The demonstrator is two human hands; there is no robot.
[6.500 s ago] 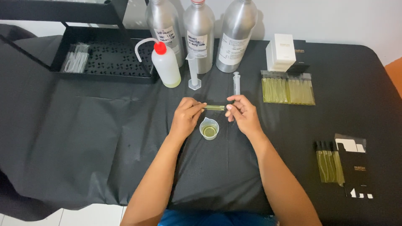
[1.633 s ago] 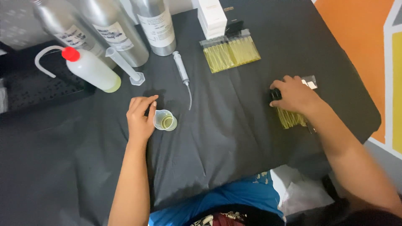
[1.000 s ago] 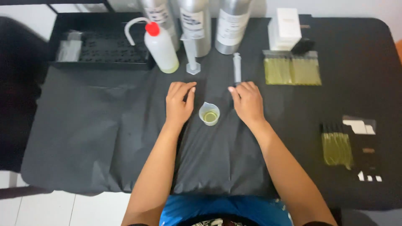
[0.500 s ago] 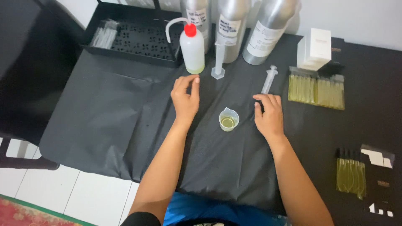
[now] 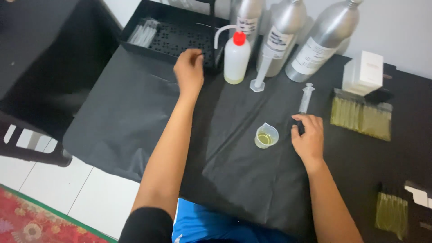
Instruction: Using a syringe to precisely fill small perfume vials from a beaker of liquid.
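1. Black cloth covers the table (image 5: pixel 135 117). Head view: your left hand (image 5: pixel 189 69) is out at the front edge of the black tray (image 5: pixel 148 15), fingers loosely curled, holding nothing. The clear tubes (image 5: pixel 143 33) lie in the tray's far left corner.
2. Right hand (image 5: pixel 308 137) rests flat and empty, just beside the small cup (image 5: pixel 266 136) and the syringe (image 5: pixel 306 98).
3. Judgement: you're fetching an empty tube; next needs a pinch on a single one.
4. White tiled floor (image 5: pixel 90 198) below, pale wall behind the metal bottles (image 5: pixel 321 42).

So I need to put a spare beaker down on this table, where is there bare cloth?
The black cloth left of the left hand and forearm lies bare, as does the stretch below the small cup, between the forearms. The back edge is crowded: tray, wash bottle, measuring cylinder, metal bottles, syringe by the right hand.
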